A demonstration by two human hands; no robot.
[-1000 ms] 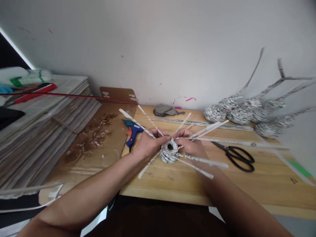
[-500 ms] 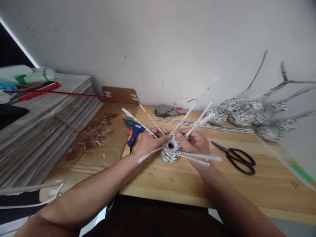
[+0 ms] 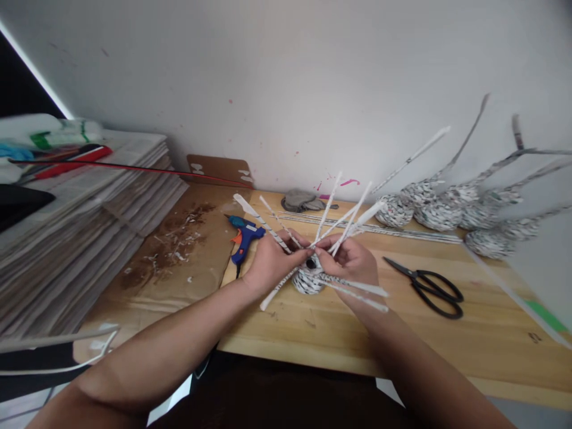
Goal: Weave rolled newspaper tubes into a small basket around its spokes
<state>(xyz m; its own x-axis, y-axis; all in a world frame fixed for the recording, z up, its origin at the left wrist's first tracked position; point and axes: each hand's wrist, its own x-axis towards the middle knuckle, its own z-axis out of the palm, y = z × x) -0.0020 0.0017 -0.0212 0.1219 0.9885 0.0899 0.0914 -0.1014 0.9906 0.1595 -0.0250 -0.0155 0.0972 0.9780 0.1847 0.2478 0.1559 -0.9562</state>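
A small woven piece (image 3: 308,285) is sitting between the two hands near the front edge of the pale, grained wooden board (image 3: 277,339); its wall is bulging roundly, ridged with tight black-and-white coils, and its top is narrowing to a dark round opening. Stiff paper tubes (image 3: 267,226), slender and spirally marked, are radiating from its rim at various slants. The left hand (image 3: 274,259) is pinching the rim narrowly between thumb and fingers; the right hand (image 3: 351,257) is closing thumb and curled fingers on tubes at the rim beside it. A blue plastic glue gun (image 3: 246,239) with an orange trigger is lying just beyond the left hand. Black-handled metal scissors (image 3: 434,290) are resting to the right, blades pointing toward the right hand. Behind, bulbous woven forms (image 3: 437,214) with long stems are clustering against the smooth, paint-flecked wall (image 3: 286,77), near a crumpled grey cloth (image 3: 298,201).
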